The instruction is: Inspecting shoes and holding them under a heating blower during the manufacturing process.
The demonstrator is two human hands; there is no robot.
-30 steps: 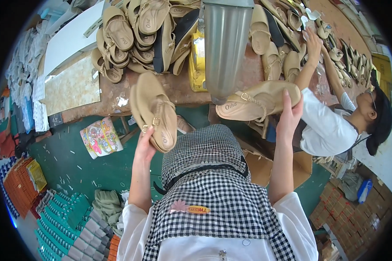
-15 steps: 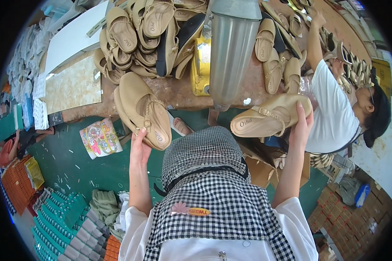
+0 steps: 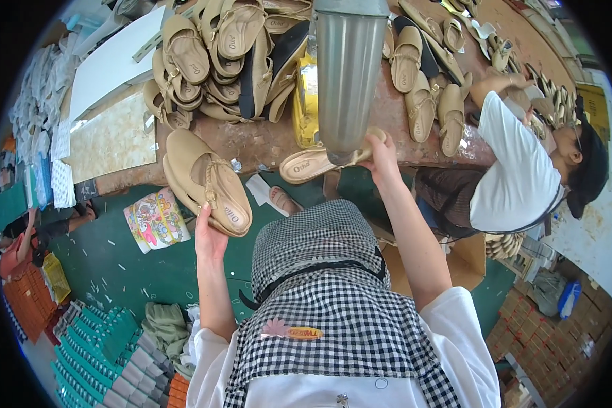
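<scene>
A brown worktable (image 3: 258,139) stands over a green floor (image 3: 136,272), with a heap of tan shoes (image 3: 187,58) on its far left and a co-worker (image 3: 517,166) at the right. The left hand (image 3: 212,238) pinches the side of a buckled shoe (image 3: 190,156), held in front of the table's edge. The right hand (image 3: 382,156) grips the toe end of another shoe (image 3: 304,166), partly hidden by a metal tube (image 3: 350,88) beside a yellow box (image 3: 307,105).
</scene>
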